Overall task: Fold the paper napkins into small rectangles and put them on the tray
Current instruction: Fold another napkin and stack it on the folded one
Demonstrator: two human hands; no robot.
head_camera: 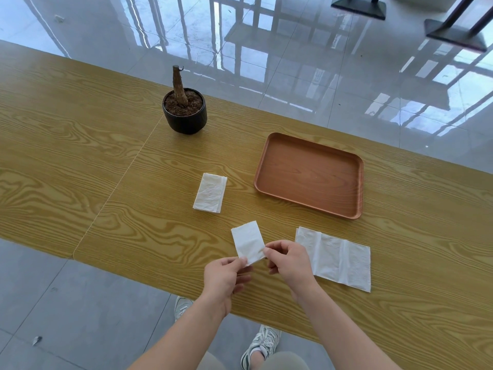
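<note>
A small folded white napkin [247, 241] is pinched at its near edge by both hands just above the wooden table [80, 156]. My left hand [225, 279] grips its near left corner, and my right hand [289, 263] grips its near right edge. A flat napkin [341, 259], creased into panels, lies on the table right of my right hand. A stack of folded napkins [210, 193] lies further off, to the left. The brown wooden tray [309, 174] sits at the far right with nothing in it.
A black pot [185, 113] with a bare stump stands at the back of the table. The table's near edge runs just under my wrists. Glossy floor tiles and dark table bases [358, 8] lie beyond the far edge.
</note>
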